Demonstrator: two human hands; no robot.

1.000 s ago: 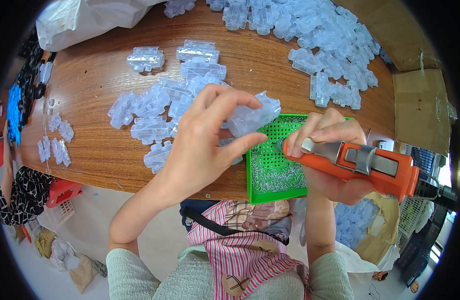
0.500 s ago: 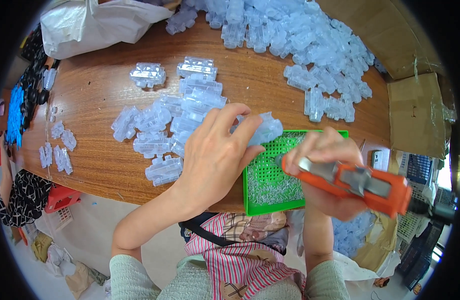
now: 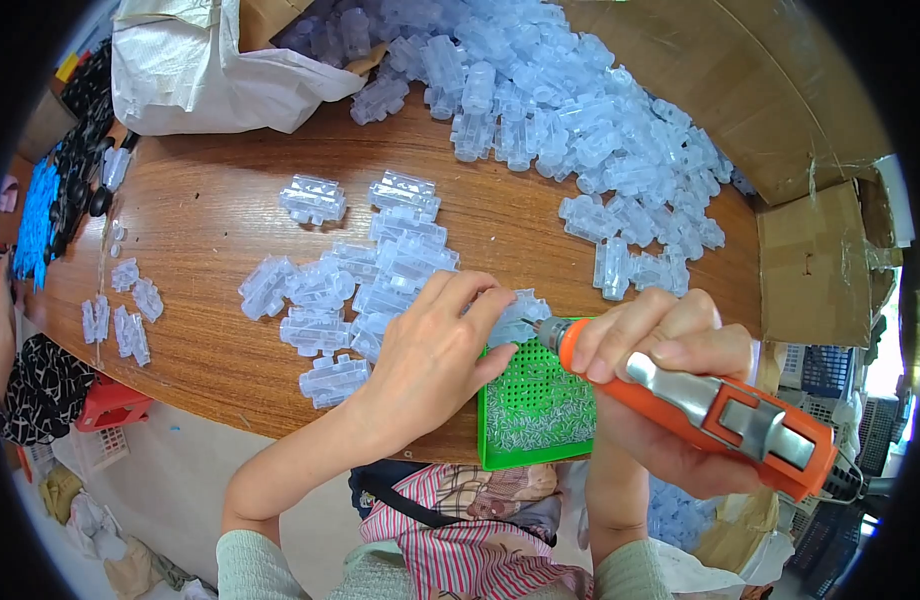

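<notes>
My left hand [image 3: 430,345] grips a clear plastic housing [image 3: 521,312] between thumb and fingers, at the far-left corner of a green tray [image 3: 540,459]. Held in my right hand [image 3: 648,335] is an orange electric screwdriver [image 3: 670,408] with a silver lever. Its bit points left, at or very close to the housing; whether it touches, I cannot tell. Many small silver screws [image 3: 540,420] lie in the tray, thickest in its near part, while the perforated far part shows mostly bare. Beside my left hand several similar clear housings [image 3: 410,262] are clustered.
A large heap of clear plastic parts [image 3: 600,120] covers the back right of the wooden table [image 3: 200,330], against a cardboard box [image 3: 815,265]. At the back left lies a white sack [image 3: 180,90]. Small clear pieces [image 3: 130,335] sit by the left edge, near black and blue items.
The screwdriver's tip has moved from above the tray to the housing in my left hand. That housing is turned and slightly lower, and the whole view has shifted.
</notes>
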